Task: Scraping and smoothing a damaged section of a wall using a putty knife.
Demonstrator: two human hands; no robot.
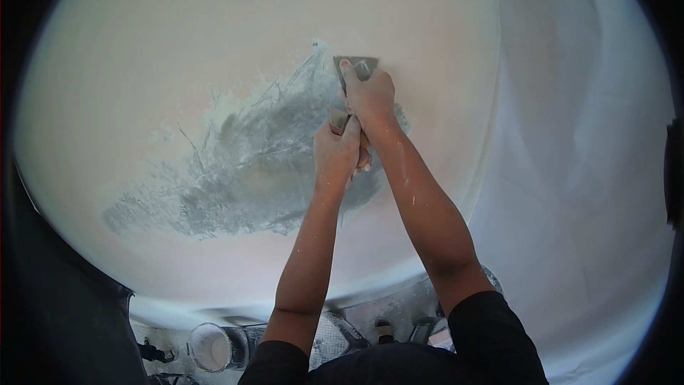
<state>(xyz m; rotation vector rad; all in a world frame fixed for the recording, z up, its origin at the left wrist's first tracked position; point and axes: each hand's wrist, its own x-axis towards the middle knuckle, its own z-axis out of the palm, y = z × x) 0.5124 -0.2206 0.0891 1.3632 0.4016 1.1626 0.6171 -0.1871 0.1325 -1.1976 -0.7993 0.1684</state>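
Observation:
In front of me is a pale wall [178,21] with a broad, streaky patch of grey filler [263,150] across its middle. My right hand [372,96] is closed round a putty knife [365,65], its wide grey blade flat against or very near the wall at the patch's upper right end. Just below and to the left, my left hand [336,153] grips a second, narrower putty knife [338,118], with its blade pointing up. The handles are mostly hidden by the fingers. White specks dot both forearms.
A white sheet-like surface [570,121] runs down the right side, meeting the wall at an edge. Down on the spattered floor [406,306] stand a white-rimmed bucket [212,347] and several dark objects. A dark surface [71,306] fills the lower left.

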